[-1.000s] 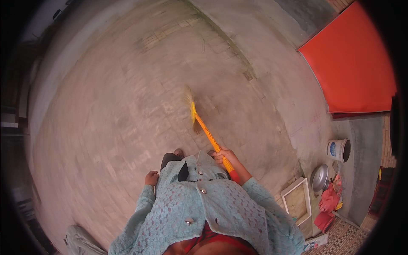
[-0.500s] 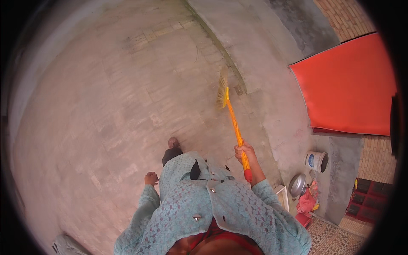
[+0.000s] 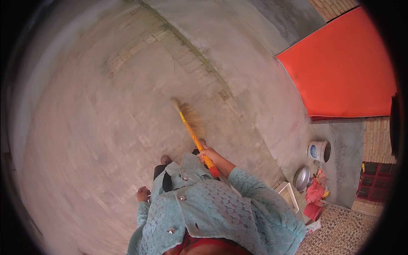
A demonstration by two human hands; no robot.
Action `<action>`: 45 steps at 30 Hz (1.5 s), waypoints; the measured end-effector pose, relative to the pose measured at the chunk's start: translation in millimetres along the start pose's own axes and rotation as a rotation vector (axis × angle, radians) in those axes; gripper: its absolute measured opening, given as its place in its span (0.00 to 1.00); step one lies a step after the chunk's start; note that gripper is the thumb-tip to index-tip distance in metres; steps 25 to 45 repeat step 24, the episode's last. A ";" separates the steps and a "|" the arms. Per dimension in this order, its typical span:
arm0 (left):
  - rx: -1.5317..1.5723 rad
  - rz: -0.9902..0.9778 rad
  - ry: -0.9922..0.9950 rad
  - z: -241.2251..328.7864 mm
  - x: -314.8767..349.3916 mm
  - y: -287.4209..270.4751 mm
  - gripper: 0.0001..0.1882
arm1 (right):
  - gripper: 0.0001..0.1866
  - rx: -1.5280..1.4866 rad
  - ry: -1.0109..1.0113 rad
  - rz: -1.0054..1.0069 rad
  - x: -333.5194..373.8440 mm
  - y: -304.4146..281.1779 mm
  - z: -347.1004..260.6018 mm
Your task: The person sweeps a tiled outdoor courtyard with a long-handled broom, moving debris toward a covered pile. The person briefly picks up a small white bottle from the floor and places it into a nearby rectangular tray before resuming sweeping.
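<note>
A broom with an orange handle, a red end cap and tan bristles is gripped in my right hand, fingers wrapped round the handle in front of my body. Its bristle head points away from me, low over the paved ground; whether it touches cannot be made out. My left hand hangs beside my left hip with its fingers curled, and nothing shows in it.
On the right a large red-orange sheet hangs by a brick wall. Below it stand a white bucket, a metal basin, a pink cloth, a red pot and a white frame. A groove crosses the ground ahead.
The broom has swung to the left and closer to me, its bristles now fanning to the right. My right hand has moved left across my front; the view has turned slightly.
</note>
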State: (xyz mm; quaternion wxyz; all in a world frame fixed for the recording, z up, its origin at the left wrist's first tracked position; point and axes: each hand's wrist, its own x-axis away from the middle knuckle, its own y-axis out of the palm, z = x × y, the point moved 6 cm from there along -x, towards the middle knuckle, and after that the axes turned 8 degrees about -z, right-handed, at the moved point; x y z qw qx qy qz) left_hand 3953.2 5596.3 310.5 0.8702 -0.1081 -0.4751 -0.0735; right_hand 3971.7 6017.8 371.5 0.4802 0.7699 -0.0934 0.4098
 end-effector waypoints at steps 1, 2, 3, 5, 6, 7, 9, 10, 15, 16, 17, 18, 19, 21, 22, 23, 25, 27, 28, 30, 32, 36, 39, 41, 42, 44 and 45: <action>-0.067 -0.008 -0.012 -9.6 2.2 3.7 0.15 | 0.17 0.016 0.028 -0.035 3.1 18.9 -10.2; -0.104 -0.017 -0.007 -17.4 -4.4 7.0 0.16 | 0.17 0.032 0.052 -0.066 8.0 27.0 -19.8; -0.145 -0.029 -0.004 -28.0 -19.3 9.9 0.16 | 0.22 0.009 0.049 -0.145 11.0 23.3 -27.3; -0.232 -0.054 -0.006 -50.7 -60.7 13.6 0.16 | 0.33 -0.043 0.044 -0.298 18.2 6.8 -39.0; -0.273 -0.059 0.003 -35.5 -54.5 28.2 0.16 | 0.32 -0.025 0.002 -0.308 30.9 10.0 -52.3; -0.325 -0.062 -0.020 -17.1 -52.5 40.2 0.16 | 0.32 -0.009 -0.041 -0.316 48.8 11.4 -65.7; -0.328 -0.067 -0.027 51.5 -15.1 81.7 0.16 | 0.34 0.044 -0.127 -0.286 84.4 7.3 -90.2; -0.245 -0.076 -0.017 65.8 -20.5 90.8 0.16 | 0.38 0.080 -0.177 -0.252 97.4 1.0 -101.1; -0.123 -0.134 0.131 127.0 -22.2 131.7 0.14 | 0.45 0.246 -0.477 -0.021 133.3 -38.2 -165.7; -0.128 -0.142 0.134 127.7 -22.9 135.4 0.14 | 0.45 0.247 -0.534 0.008 136.8 -47.1 -181.6; -0.144 -0.150 0.139 129.8 -23.0 139.5 0.14 | 0.45 0.236 -0.597 0.036 139.2 -61.5 -196.4; -0.160 -0.150 0.135 133.9 -20.4 144.9 0.14 | 0.45 0.233 -0.636 0.097 139.1 -79.3 -213.6; -0.164 -0.161 0.115 129.9 -23.3 146.5 0.14 | 0.45 0.227 -0.677 0.162 138.4 -98.9 -230.3; -0.193 -0.131 0.056 109.9 -23.5 136.2 0.15 | 0.45 0.317 -0.650 0.260 127.4 -122.4 -265.3; -0.229 -0.109 0.019 100.3 -22.7 129.3 0.15 | 0.45 0.363 -0.638 0.311 120.2 -133.2 -283.5; -0.262 -0.084 -0.021 90.2 -18.6 122.4 0.16 | 0.45 0.388 -0.588 0.350 107.6 -146.6 -297.9; -0.299 -0.064 -0.063 82.5 -13.3 116.8 0.16 | 0.45 0.411 -0.542 0.394 94.8 -162.7 -311.8; -0.299 -0.064 -0.063 82.5 -13.3 116.8 0.16 | 0.45 0.411 -0.542 0.394 94.8 -162.7 -311.8; -0.299 -0.064 -0.063 82.5 -13.3 116.8 0.16 | 0.45 0.411 -0.542 0.394 94.8 -162.7 -311.8; -0.299 -0.064 -0.063 82.5 -13.3 116.8 0.16 | 0.45 0.411 -0.542 0.394 94.8 -162.7 -311.8; -0.299 -0.064 -0.063 82.5 -13.3 116.8 0.16 | 0.45 0.411 -0.542 0.394 94.8 -162.7 -311.8; -0.299 -0.064 -0.063 82.5 -13.3 116.8 0.16 | 0.45 0.411 -0.542 0.394 94.8 -162.7 -311.8; -0.299 -0.064 -0.063 82.5 -13.3 116.8 0.16 | 0.45 0.411 -0.542 0.394 94.8 -162.7 -311.8; -0.299 -0.064 -0.063 82.5 -13.3 116.8 0.16 | 0.45 0.411 -0.542 0.394 94.8 -162.7 -311.8; -0.299 -0.064 -0.063 82.5 -13.3 116.8 0.16 | 0.45 0.411 -0.542 0.394 94.8 -162.7 -311.8; -0.299 -0.064 -0.063 82.5 -13.3 116.8 0.16 | 0.45 0.411 -0.542 0.394 94.8 -162.7 -311.8; -0.299 -0.064 -0.063 82.5 -13.3 116.8 0.16 | 0.45 0.411 -0.542 0.394 94.8 -162.7 -311.8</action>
